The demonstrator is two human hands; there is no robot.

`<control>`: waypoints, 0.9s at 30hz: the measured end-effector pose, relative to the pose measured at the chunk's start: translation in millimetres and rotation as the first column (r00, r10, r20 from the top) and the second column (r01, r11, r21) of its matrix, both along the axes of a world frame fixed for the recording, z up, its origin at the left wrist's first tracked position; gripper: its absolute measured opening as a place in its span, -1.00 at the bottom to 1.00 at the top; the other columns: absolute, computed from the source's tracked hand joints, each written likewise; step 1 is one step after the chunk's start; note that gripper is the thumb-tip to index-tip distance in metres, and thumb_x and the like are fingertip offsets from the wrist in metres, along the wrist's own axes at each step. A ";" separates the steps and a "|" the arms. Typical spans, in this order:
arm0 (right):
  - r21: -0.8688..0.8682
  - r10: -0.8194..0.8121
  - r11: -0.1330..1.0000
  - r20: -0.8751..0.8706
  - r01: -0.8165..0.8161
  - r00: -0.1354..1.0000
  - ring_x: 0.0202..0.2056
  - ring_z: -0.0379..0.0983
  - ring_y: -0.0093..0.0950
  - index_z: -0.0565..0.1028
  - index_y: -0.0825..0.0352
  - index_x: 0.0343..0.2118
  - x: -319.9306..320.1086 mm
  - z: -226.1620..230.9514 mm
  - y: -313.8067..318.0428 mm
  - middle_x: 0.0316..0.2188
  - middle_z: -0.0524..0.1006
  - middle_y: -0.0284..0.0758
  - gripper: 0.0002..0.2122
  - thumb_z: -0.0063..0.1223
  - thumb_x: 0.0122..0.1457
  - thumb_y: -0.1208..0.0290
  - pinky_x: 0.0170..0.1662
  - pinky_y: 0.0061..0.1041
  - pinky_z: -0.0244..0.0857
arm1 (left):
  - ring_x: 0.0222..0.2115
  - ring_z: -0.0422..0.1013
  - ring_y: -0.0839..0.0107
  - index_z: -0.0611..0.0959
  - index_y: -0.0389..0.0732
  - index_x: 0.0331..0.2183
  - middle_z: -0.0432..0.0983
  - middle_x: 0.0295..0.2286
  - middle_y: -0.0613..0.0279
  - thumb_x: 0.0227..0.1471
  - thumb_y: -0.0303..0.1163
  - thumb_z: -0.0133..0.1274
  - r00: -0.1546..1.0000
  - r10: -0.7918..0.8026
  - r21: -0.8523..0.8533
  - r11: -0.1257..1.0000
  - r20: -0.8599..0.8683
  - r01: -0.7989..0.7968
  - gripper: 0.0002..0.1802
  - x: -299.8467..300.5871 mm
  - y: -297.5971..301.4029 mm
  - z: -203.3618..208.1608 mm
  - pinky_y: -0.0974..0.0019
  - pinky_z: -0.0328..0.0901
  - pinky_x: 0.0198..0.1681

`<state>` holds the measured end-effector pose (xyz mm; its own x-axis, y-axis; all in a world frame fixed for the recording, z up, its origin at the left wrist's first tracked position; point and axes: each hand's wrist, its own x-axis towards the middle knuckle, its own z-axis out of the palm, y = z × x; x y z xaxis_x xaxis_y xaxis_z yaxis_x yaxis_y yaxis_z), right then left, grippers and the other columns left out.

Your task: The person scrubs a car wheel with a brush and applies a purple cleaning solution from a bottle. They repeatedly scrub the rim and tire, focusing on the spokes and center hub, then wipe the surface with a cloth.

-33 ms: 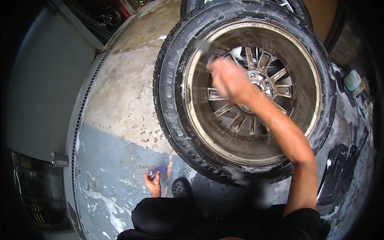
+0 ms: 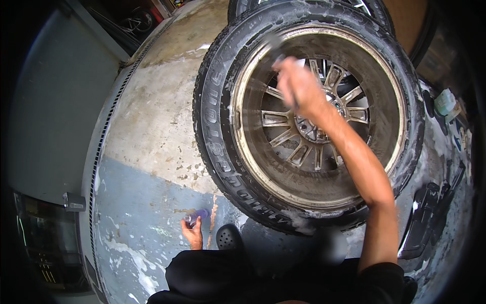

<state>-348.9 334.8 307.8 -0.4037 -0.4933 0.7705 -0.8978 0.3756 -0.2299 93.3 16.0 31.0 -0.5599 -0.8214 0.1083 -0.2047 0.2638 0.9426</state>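
Observation:
A big black tyre point(image 2: 217, 121), wet and streaked with foam, lies flat before me on a metal wheel whose dirty inner barrel point(image 2: 296, 185) faces up. My right hand point(image 2: 302, 91) reaches over the wheel, closed round the handle of a brush point(image 2: 274, 43). Motion smears the brush; its head is at the upper left of the rim lip, and I cannot tell whether it touches. Low on the left, my left hand point(image 2: 193, 236) grips a small clear bottle point(image 2: 196, 217) with purple in it, tilted above the floor. Spokes point(image 2: 283, 138) show deep inside the wheel.
Another tyre point(image 2: 374, 15) lies just beyond this one. To the right are a jug of pale green liquid point(image 2: 445, 103) and a black case-like object point(image 2: 421, 218). A drain grate point(image 2: 107, 121) runs along the left. My shoe point(image 2: 229, 237) stands near the tyre.
My right hand and the brush have moved slightly up and to the right along the rim. The left hand with the bottle has stayed almost in place.

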 end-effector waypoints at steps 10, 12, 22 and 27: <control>-0.374 -0.078 0.921 0.101 0.110 0.992 -0.54 0.43 -0.32 0.37 0.44 -0.21 -14.0 14.0 22.2 -0.57 0.46 -0.20 -0.83 -0.15 0.21 0.48 -0.45 -0.37 0.30 | -0.32 0.43 0.45 0.47 -0.32 -0.20 0.49 -0.31 0.19 -0.08 -0.53 0.27 1.000 0.013 0.006 1.000 -0.005 -0.013 -0.61 -4.6 4.1 4.6 0.39 0.36 -0.26; -0.556 -0.272 0.752 0.227 0.353 0.935 -0.64 0.37 -0.53 0.38 0.45 -0.17 -19.6 23.1 47.7 -0.67 0.41 -0.32 -0.79 -0.22 0.27 0.43 -0.57 -0.47 0.23 | -0.33 0.43 0.45 0.47 -0.31 -0.19 0.49 -0.31 0.19 -0.09 -0.54 0.27 0.999 0.034 0.021 0.999 0.001 -0.034 -0.61 -1.4 3.3 5.9 0.40 0.36 -0.29; -0.281 0.097 0.959 0.228 -0.030 0.969 -0.48 0.48 -0.38 0.37 0.45 -0.15 15.6 -17.5 -18.0 -0.43 0.54 -0.12 -0.78 -0.20 0.28 0.39 -0.38 -0.42 0.36 | -0.37 0.41 0.46 0.47 -0.30 -0.22 0.48 -0.34 0.21 -0.08 -0.47 0.28 0.998 0.031 -0.029 0.999 0.054 -0.030 -0.61 -7.6 2.8 1.5 0.38 0.34 -0.31; -0.881 0.186 0.411 0.334 0.236 0.924 -0.49 0.36 -0.56 0.27 0.48 -0.10 -17.7 -30.5 29.3 -0.42 0.50 -0.17 -0.71 -0.35 0.34 0.32 -0.37 -0.54 0.28 | -0.36 0.41 0.45 0.47 -0.31 -0.20 0.48 -0.33 0.19 -0.07 -0.45 0.29 0.999 0.018 -0.023 1.000 0.027 -0.017 -0.59 -11.2 4.9 3.1 0.36 0.34 -0.29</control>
